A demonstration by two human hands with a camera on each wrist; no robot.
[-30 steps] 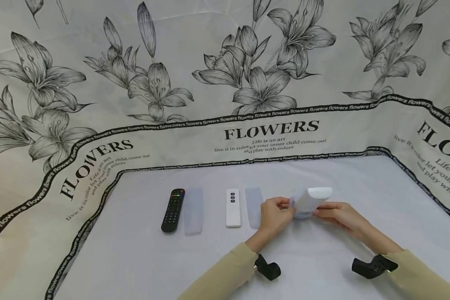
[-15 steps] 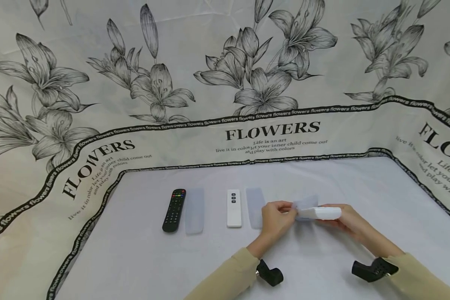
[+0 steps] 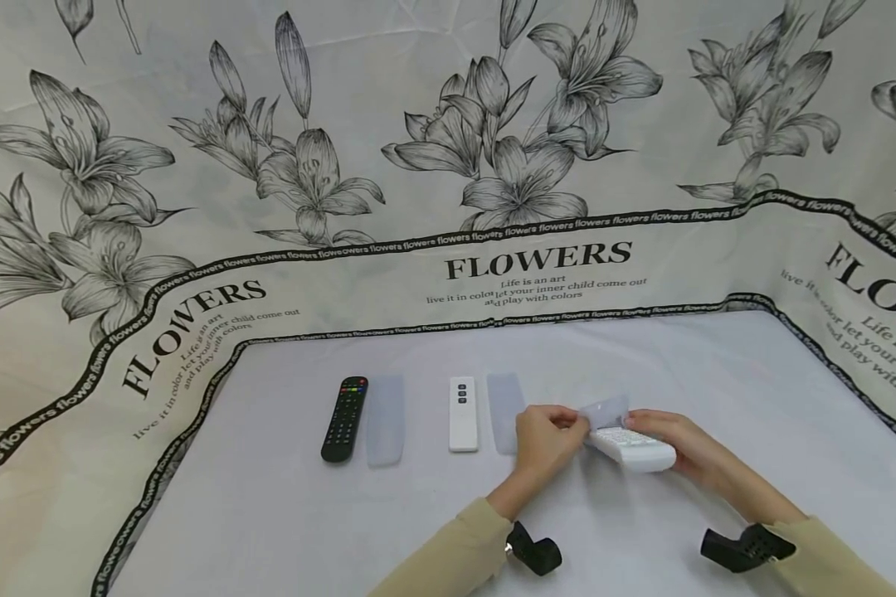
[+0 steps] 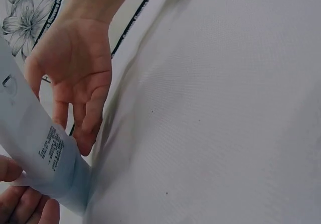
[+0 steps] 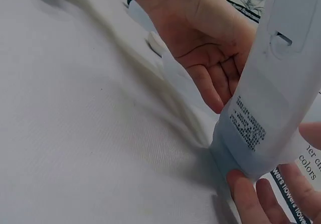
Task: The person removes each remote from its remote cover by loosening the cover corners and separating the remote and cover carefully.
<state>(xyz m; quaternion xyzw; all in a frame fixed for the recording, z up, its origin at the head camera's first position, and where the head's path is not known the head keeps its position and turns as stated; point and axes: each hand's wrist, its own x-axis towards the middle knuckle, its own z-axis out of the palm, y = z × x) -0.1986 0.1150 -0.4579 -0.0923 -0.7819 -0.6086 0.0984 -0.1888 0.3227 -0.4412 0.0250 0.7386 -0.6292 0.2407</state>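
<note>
Between the hands in the head view is a white remote control (image 3: 635,452), tilted with its near end towards me and its button face up. Its far part sits in a translucent bluish plastic sleeve (image 3: 605,410). My left hand (image 3: 548,435) pinches the sleeve's left edge. At the right edge, my right hand (image 3: 679,439) holds the sleeve with the remote in it. Both wrist views show the remote's back (image 5: 281,78), with printed text and a battery cover latch; the sleeve (image 4: 75,184) wraps its lower end. Part of the right hand is hidden behind the remote.
Left on the white tabletop (image 3: 269,514) lie a black remote (image 3: 345,419), a translucent sleeve (image 3: 385,420), a slim white remote (image 3: 463,414) and another sleeve (image 3: 505,413) close to my left hand. A flower-printed cloth (image 3: 538,274) rises behind the table.
The white remote has swung from standing steeply up to lying tilted down towards me, turning its buttons upward. The sleeve's flap now rises behind it. Both hands stay near the same spot.
</note>
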